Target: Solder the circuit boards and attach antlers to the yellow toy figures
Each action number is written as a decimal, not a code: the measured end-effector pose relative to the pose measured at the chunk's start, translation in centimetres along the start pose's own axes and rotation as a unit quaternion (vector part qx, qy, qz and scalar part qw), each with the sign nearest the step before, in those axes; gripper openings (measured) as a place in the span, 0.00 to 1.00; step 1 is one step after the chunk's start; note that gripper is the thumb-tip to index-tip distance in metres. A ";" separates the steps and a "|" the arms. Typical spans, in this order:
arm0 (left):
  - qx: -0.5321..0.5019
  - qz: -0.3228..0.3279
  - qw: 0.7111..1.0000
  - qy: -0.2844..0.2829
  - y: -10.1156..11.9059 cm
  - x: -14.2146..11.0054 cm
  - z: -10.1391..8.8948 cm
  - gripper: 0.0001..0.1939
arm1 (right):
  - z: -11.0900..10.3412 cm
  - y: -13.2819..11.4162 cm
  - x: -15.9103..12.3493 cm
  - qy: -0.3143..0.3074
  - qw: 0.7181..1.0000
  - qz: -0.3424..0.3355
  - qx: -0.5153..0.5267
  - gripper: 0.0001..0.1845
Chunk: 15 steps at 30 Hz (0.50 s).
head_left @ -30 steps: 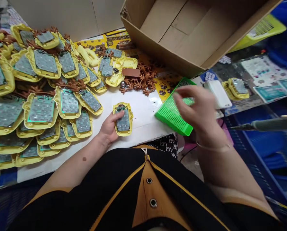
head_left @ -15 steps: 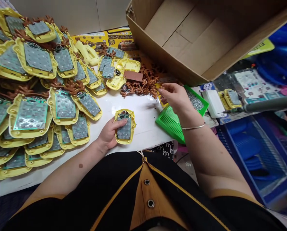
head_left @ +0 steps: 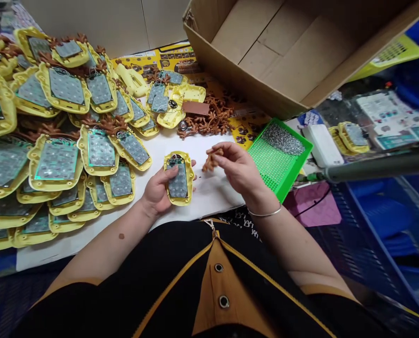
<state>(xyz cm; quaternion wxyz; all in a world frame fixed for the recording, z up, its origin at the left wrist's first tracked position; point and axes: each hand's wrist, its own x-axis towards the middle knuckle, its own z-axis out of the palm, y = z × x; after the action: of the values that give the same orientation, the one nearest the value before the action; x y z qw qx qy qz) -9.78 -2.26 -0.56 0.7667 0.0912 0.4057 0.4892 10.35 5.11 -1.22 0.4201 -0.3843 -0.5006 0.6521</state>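
Note:
My left hand (head_left: 159, 190) grips a yellow plastic shell (head_left: 189, 170) fitted with a circuit board and a grey button membrane (head_left: 179, 184), my thumb resting over its upper part. To its right, my right hand (head_left: 238, 170) pinches a brown antler-shaped plastic piece (head_left: 211, 160) between thumb and fingers, apart from the shell. Beyond both hands lies a pile of similar brown antler pieces (head_left: 214, 117), with a flat brown block (head_left: 195, 108) on it.
Stacked yellow shells with boards (head_left: 66, 87) fill the left of the white table (head_left: 209, 199). A green basket (head_left: 283, 185) holding small metal screws stands at the right. A large cardboard box (head_left: 246, 77) leans over the back right. A grey bar (head_left: 374, 169) crosses farther right.
My right hand has come back from the brown pile toward the shell, now with an antler piece in its fingers. My left hand still holds the shell. The view has shifted slightly.

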 end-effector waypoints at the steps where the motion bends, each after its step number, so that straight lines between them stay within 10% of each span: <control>1: 0.003 -0.013 1.000 -0.017 0.0 -0.2 -0.1 0.23 | 0.4 0.3 -0.6 -0.027 0.999 0.002 0.031 0.20; 5: 0.040 -0.054 0.996 -0.058 -0.4 -0.5 0.0 0.24 | 1.4 1.8 -2.1 -0.112 0.989 0.062 0.069 0.21; 15: 0.041 0.048 0.998 0.021 -0.3 -0.3 1.1 0.26 | 2.3 3.0 -2.6 -0.002 0.992 0.091 0.090 0.23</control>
<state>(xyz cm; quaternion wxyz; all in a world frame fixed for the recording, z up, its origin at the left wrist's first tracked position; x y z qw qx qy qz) -8.85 -2.34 0.13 0.7289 0.1319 0.4369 0.5104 8.71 1.50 -3.43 0.3912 -0.3879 -0.4036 0.7304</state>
